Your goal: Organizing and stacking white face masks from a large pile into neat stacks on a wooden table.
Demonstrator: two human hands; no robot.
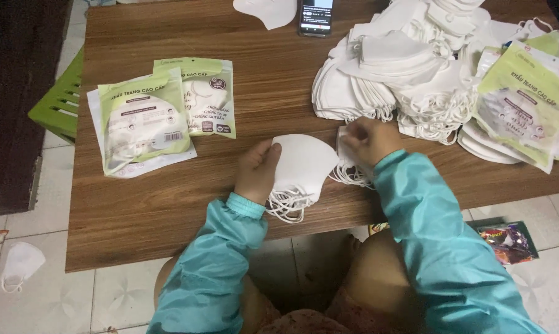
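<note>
My left hand (256,171) grips a small stack of white folded face masks (304,166) at the near middle of the wooden table (168,210), their ear loops hanging below. My right hand (369,140) rests just to the right, fingers pinching another white mask (344,143) that lies against the stack. Both arms wear teal sleeves.
A big heap of loose white masks (403,68) fills the back right, with green-and-white mask packets (527,99) beside it. Two or three filled packets (146,120) lie at left. A phone (316,17) sits at the far edge. A green stool (60,102) stands left; a mask (20,265) lies on the floor.
</note>
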